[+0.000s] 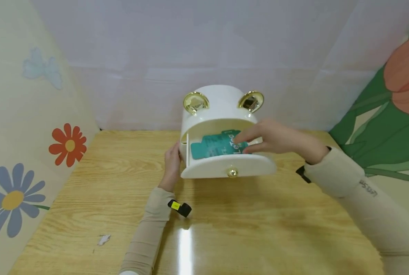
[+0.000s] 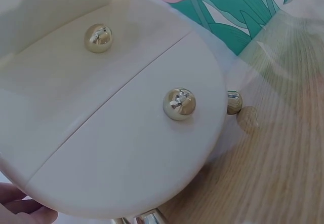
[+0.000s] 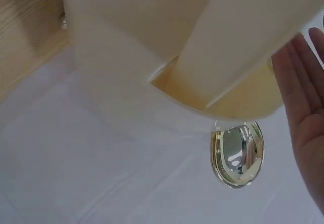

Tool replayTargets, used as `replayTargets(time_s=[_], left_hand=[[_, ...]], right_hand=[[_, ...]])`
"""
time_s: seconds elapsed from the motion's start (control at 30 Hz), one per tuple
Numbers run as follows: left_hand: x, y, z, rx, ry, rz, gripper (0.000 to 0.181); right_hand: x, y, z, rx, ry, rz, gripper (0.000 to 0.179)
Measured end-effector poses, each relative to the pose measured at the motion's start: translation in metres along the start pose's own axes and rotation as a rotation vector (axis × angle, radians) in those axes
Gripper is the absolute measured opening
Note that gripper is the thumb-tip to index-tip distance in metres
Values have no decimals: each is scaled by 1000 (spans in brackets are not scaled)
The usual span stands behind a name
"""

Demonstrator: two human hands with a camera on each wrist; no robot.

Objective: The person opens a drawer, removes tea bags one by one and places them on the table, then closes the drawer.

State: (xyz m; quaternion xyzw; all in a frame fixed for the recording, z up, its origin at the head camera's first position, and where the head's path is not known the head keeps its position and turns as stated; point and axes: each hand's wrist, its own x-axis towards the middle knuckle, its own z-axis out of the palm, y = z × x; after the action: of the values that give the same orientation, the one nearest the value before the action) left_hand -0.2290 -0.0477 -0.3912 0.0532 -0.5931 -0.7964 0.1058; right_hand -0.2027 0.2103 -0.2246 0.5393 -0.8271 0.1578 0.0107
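Note:
A glossy white storage box (image 1: 221,97) with gold round ears has its upper drawer (image 1: 207,168) pulled out. A teal packet (image 1: 214,146) with pale lettering lies in this drawer. My right hand (image 1: 276,139) reaches in from the right, its fingers over the packet's right end. In the right wrist view, the fingers (image 3: 298,74) look extended beside the drawer. My left hand (image 1: 171,168) rests against the box's left side; its fingertips (image 2: 43,215) show at the edge in the left wrist view. Gold ball knobs mark the upper drawer and the lower drawer (image 2: 126,158).
The box stands on a wood-grain table (image 1: 280,214) close to a pale cloth backdrop (image 1: 139,99). Flower-painted panels (image 1: 22,126) flank the table on both sides. A small white scrap (image 1: 104,240) lies at the front left. Gold feet (image 2: 149,217) support the box.

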Motion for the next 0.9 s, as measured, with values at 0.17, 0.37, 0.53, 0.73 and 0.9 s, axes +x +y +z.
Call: replayTargets(time_s=[0.17, 0.37, 0.53, 0.73, 0.9], left_hand=[[-2, 1, 2, -8, -6, -20, 28], [-4, 2, 4, -15, -14, -26, 28], [-5, 3, 2, 4, -19, -39, 31], [-5, 4, 1, 31, -36, -49, 37], [-5, 4, 0, 39, -44, -49, 38]], right_hand=[[8, 4, 7, -10, -135, 63, 36], [13, 5, 14, -21, -207, 160, 47], [13, 6, 21, -13, -175, 188, 49], [12, 7, 24, -25, -126, 167, 46], [11, 10, 27, -53, -97, 153, 43]])
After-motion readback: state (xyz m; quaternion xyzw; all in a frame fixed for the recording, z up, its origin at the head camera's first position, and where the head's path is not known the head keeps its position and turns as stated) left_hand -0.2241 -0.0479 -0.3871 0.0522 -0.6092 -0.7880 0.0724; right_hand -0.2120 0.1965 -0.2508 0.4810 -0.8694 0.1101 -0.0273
